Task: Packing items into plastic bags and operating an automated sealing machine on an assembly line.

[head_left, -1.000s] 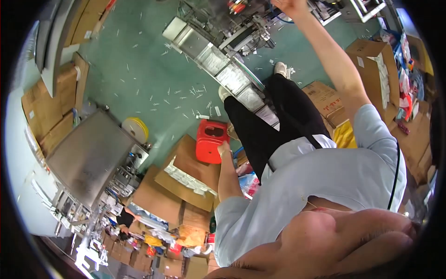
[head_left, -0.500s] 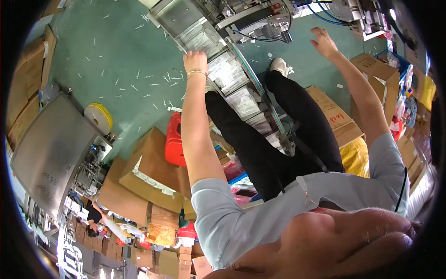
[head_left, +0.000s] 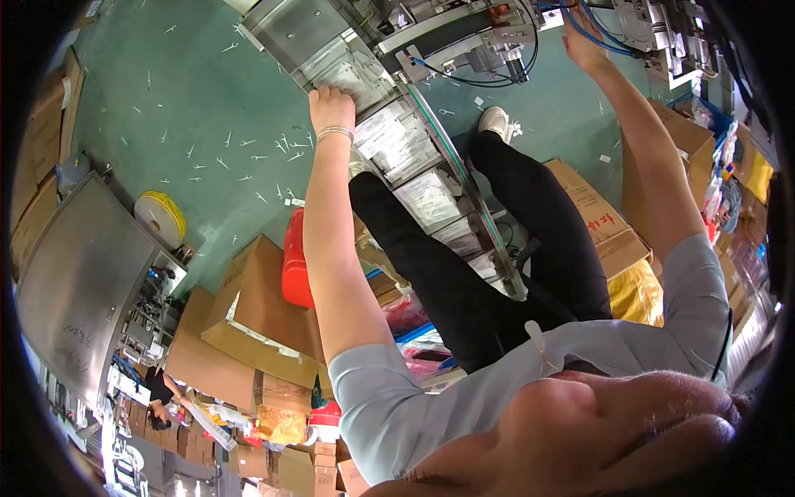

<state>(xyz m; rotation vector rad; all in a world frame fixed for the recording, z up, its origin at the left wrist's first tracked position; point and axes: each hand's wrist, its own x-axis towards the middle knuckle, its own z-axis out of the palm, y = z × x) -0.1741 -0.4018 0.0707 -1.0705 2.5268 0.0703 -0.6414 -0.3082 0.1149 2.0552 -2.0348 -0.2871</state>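
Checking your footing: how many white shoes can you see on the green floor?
1. A white shoe sits on the green floor beside the conveyor, at the end of the right trouser leg. The other foot is hidden behind the conveyor.

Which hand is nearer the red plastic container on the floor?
Left. The left hand rests on the conveyor above the red container; the right hand reaches far across.
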